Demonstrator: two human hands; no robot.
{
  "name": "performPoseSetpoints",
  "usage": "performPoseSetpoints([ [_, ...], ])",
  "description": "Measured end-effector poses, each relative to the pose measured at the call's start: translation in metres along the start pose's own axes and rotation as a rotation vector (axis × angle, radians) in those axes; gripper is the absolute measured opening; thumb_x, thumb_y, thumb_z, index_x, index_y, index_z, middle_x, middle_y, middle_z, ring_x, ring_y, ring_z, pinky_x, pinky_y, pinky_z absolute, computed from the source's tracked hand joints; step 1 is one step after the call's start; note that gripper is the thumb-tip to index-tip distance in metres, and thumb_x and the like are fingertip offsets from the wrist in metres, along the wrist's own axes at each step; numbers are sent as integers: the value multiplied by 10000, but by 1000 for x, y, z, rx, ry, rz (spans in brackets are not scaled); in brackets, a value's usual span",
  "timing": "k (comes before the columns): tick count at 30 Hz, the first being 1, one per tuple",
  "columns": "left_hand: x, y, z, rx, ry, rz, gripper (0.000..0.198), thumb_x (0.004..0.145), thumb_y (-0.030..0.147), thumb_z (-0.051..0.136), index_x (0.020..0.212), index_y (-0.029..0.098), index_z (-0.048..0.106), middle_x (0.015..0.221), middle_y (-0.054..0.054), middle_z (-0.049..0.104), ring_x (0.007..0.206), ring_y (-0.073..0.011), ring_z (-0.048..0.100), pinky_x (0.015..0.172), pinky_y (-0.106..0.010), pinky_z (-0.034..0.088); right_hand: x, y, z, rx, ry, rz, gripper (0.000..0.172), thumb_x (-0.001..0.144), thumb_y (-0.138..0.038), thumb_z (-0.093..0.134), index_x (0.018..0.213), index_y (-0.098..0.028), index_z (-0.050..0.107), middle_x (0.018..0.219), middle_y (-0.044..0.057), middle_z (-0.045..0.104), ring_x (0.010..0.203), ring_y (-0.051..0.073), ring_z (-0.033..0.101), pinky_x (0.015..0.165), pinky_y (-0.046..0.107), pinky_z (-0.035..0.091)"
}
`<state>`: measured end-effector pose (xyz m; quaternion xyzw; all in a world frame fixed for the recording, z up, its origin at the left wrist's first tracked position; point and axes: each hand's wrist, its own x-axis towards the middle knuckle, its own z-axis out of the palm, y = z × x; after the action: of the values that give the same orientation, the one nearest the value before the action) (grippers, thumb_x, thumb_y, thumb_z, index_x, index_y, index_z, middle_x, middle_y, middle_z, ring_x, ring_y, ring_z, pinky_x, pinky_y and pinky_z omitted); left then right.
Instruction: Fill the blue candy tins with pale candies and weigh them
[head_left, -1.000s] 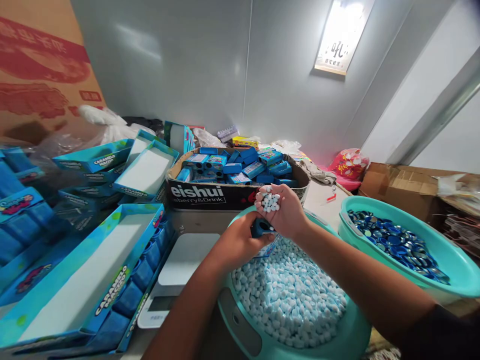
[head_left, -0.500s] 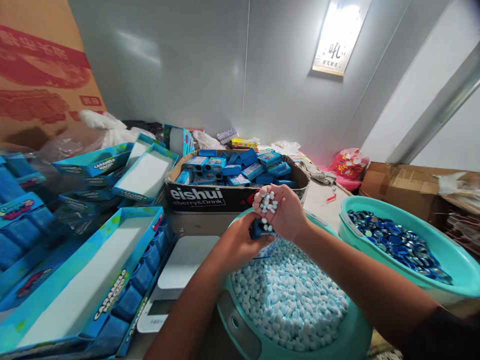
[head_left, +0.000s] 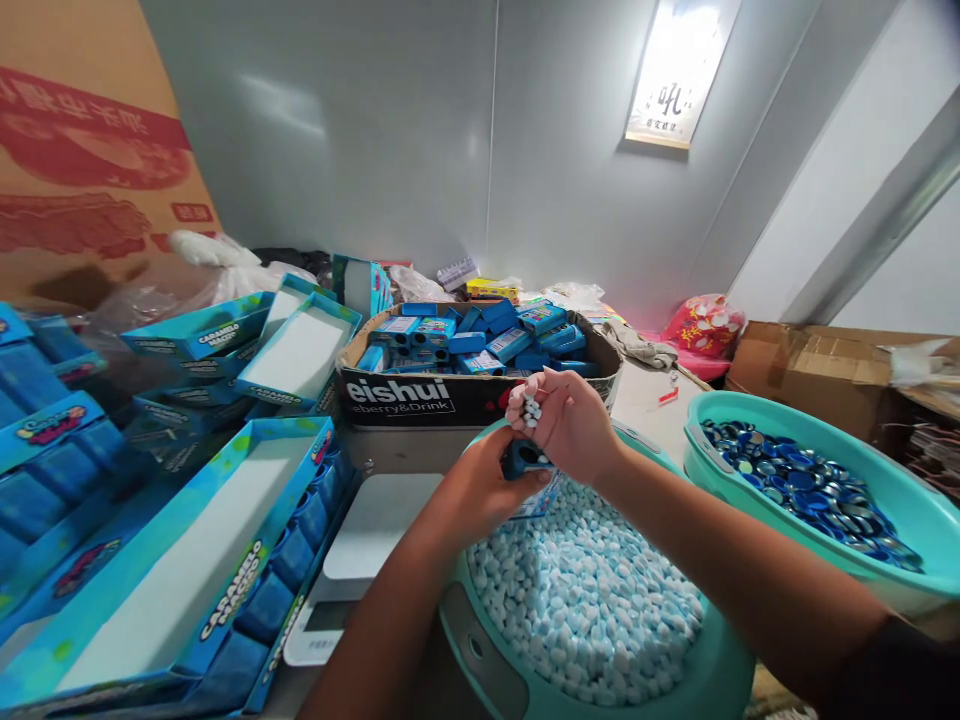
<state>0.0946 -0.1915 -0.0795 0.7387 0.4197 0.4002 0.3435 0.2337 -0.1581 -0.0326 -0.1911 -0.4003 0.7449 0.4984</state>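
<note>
Over a turquoise tub (head_left: 731,640) full of small white and pale-blue candies (head_left: 592,600), my two hands meet. My left hand (head_left: 484,475) grips a small blue candy box (head_left: 534,500), its dark opening facing up. Just above that opening, my right hand (head_left: 574,425) is cupped around a small heap of the same candies (head_left: 531,410), fingers curled and palm tipped toward the box. How full the box is cannot be seen.
Behind stands a black carton (head_left: 397,400) of similar blue boxes. A white scale (head_left: 379,525) and blue display trays (head_left: 247,540) lie left. Another turquoise tub (head_left: 705,420) at right holds blue and silver round pieces (head_left: 802,485). A cardboard box (head_left: 795,370) stands behind it.
The heap in my right palm has shrunk, and the candies at the box's opening have dropped out of sight. Both hands stay in nearly the same place; the view has shifted slightly.
</note>
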Motion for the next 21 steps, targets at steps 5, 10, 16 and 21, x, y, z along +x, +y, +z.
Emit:
performPoseSetpoints([
  [5, 0, 1, 2, 14, 22, -49, 417, 756, 392, 702, 1116, 193, 636, 1069, -60, 702, 947, -244, 638, 823, -340, 495, -2, -2, 3, -43, -9, -11, 248, 842, -331, 507, 655, -175, 550, 737, 30, 638, 657, 141, 607, 685, 266, 494],
  [10, 0, 1, 3, 41, 43, -62, 418, 746, 384, 699, 1121, 209, 637, 1069, -56, 702, 936, -251, 636, 820, -360, 500, -3, -2, 3, -79, -40, -15, 269, 853, -356, 505, 661, -177, 563, 746, 29, 646, 673, 148, 619, 684, 269, 487],
  [16, 1, 2, 2, 35, 40, -45, 458, 737, 363, 708, 1160, 208, 625, 1094, -60, 698, 956, -260, 633, 836, -370, 499, -5, -1, 3, -97, -46, -30, 308, 873, -396, 491, 683, -175, 592, 746, 39, 671, 688, 148, 630, 729, 273, 493],
  [21, 0, 4, 2, 59, 52, -64, 418, 740, 357, 711, 1118, 199, 632, 1070, -60, 699, 949, -255, 634, 830, -369, 493, -6, -1, 5, -139, -69, -42, 349, 869, -444, 506, 668, -174, 598, 741, 46, 688, 756, 173, 667, 804, 312, 503],
])
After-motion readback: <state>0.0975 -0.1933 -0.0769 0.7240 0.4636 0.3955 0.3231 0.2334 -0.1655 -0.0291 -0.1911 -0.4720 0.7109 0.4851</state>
